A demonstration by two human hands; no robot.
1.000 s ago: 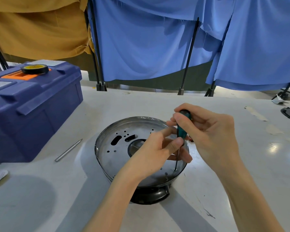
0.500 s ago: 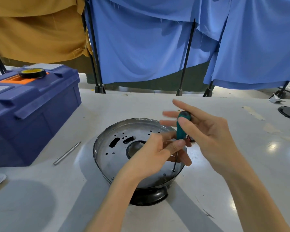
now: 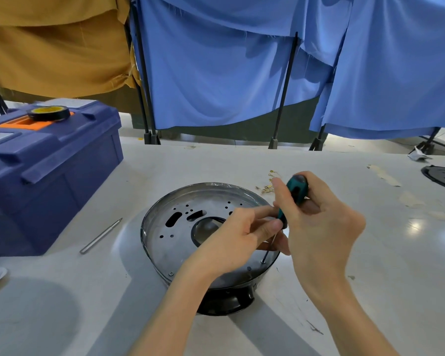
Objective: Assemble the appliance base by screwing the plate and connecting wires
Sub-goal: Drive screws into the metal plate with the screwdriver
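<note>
The round metal appliance base [image 3: 170, 242] sits on a black foot in the middle of the table, its perforated plate facing up. A teal-handled screwdriver [image 3: 294, 192] stands tilted over the plate's right rim, its tip on a screw [image 3: 263, 262]. My right hand [image 3: 319, 227] grips the screwdriver's handle from the right. My left hand [image 3: 239, 237] reaches over the plate and pinches the lower end of the handle near the shaft. Another screw [image 3: 170, 273] sits in the plate's near rim.
A blue toolbox [image 3: 49, 170] with a roll of black tape [image 3: 48, 113] on its lid stands at the left. A metal rod [image 3: 100, 236] lies between toolbox and base. Small brass terminals [image 3: 267, 187] lie behind the base. A black disc [image 3: 442, 177] sits at the far right edge.
My right hand's fingers spread off the handle half a second ago and have now curled round it again. The screwdriver stays on the same screw; my left hand has hardly moved.
</note>
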